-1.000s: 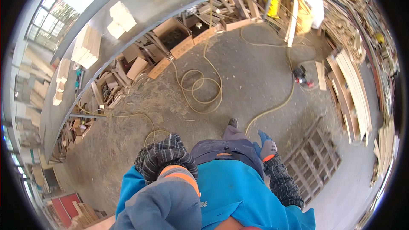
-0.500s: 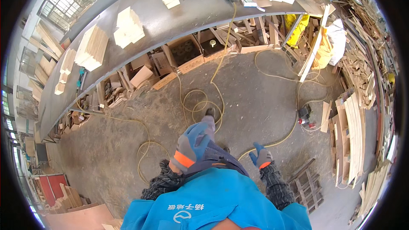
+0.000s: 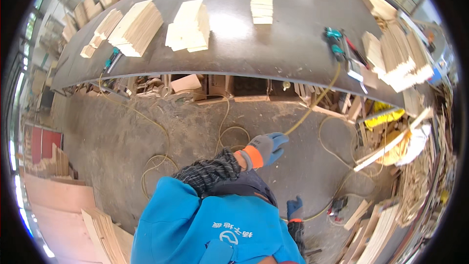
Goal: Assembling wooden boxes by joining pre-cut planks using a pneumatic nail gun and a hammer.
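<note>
The person stands in a wood shop and looks down. The left hand (image 3: 266,147) wears a grey and blue glove with an orange cuff. It is held out in front of the body, above the dirty floor (image 3: 146,132). Its fingers are spread a little and loose, and it holds nothing. A dark knitted sleeve (image 3: 210,171) covers that arm. The right hand (image 3: 294,208) wears a blue glove too. It hangs low by the person's side. It is small here, and one cannot tell if its fingers are curled or loose. It seems to hold nothing.

The thing nearest the left hand is a yellow hose (image 3: 312,105). It runs just past the fingertips and goes up to a green power tool (image 3: 334,41) that lies on the big dark table (image 3: 273,63). The hand does not touch the hose. More of the hose lies in loops on the floor near the person's feet.

Three stacks of pale wood boards (image 3: 188,24) sit on the table, well apart from the hands. More boards are piled at the right end of the table (image 3: 400,58). Wood scraps lie under the table and along the right side. Brown flat sheets (image 3: 58,200) lean at the lower left. The person wears a bright blue top (image 3: 195,220).
</note>
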Tool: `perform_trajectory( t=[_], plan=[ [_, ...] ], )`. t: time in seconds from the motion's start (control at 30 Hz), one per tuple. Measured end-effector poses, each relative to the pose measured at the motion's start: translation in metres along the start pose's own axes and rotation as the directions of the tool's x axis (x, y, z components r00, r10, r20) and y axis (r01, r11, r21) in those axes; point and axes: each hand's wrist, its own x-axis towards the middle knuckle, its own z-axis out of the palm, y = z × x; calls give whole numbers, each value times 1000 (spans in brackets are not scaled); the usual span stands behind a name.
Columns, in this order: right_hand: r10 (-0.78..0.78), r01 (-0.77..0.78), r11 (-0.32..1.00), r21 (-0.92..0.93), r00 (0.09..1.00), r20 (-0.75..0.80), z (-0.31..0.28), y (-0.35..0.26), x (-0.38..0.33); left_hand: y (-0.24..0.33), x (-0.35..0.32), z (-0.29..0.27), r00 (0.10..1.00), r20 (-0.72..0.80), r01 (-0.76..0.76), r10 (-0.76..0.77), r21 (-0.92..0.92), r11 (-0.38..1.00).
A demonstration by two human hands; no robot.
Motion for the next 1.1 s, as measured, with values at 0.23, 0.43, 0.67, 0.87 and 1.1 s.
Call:
perform_trajectory(
  t=[0.23, 0.43, 0.67, 0.87, 1.1],
  plan=[
    [-140, 137, 987, 87, 989, 38, -20, -171, 253, -36, 61, -42, 997, -72, 38, -39, -10, 999],
    [7, -32, 995, 90, 965, 263, 40, -253, 409, -66, 24, -44, 950, -193, 245, -244, -18, 969],
    [-31, 30, 975, 220, 1000, 2, 100, -216, 482, -80, 14, -20, 685, -252, 617, -683, -298, 728],
    [91, -85, 992, 91, 994, -65, -5, -127, 513, -115, 115, -109, 704, -676, 469, -218, 213, 857],
    [-52, -197, 887, -417, 856, -514, -196, -119, 523, -212, 223, -353, 332, -943, 792, 20, 291, 537]
  ],
)
